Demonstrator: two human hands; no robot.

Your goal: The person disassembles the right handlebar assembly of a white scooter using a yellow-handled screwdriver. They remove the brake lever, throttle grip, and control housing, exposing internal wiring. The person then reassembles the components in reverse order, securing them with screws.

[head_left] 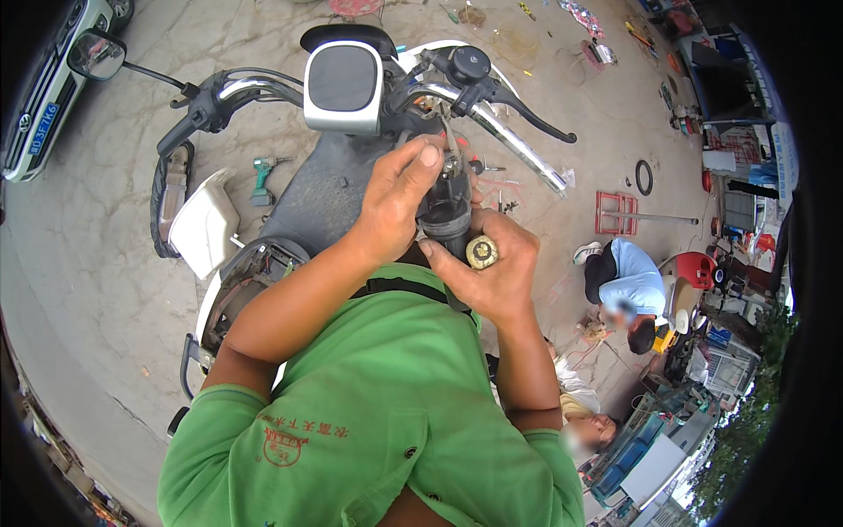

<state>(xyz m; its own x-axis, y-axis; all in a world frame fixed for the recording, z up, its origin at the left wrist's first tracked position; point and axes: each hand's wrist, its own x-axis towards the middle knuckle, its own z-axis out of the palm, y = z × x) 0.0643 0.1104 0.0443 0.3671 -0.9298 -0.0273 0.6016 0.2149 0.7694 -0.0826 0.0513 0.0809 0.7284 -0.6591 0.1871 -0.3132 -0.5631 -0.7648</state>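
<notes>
In front of me is a scooter with a dark deck (312, 189), a boxy display (342, 79) and chrome handlebars (500, 132). My left hand (399, 189) is closed on the upper end of a black cylindrical part (446, 224) below the bar, thumb near its metal fitting (452, 165). My right hand (496, 272) is wrapped round a short yellowish round object (481, 252), seen end-on, perhaps a tool handle, with its thumb against the lower side of the black part. Some fingers of both hands are hidden behind the parts.
A drill (262, 180) and white panel (202, 224) lie left, near a parked car (61, 79). At right are two crouching people (637, 281) (580, 391), a red frame (615, 211), a black tyre (644, 177) and piled equipment (729, 228). Small parts and tools are scattered about.
</notes>
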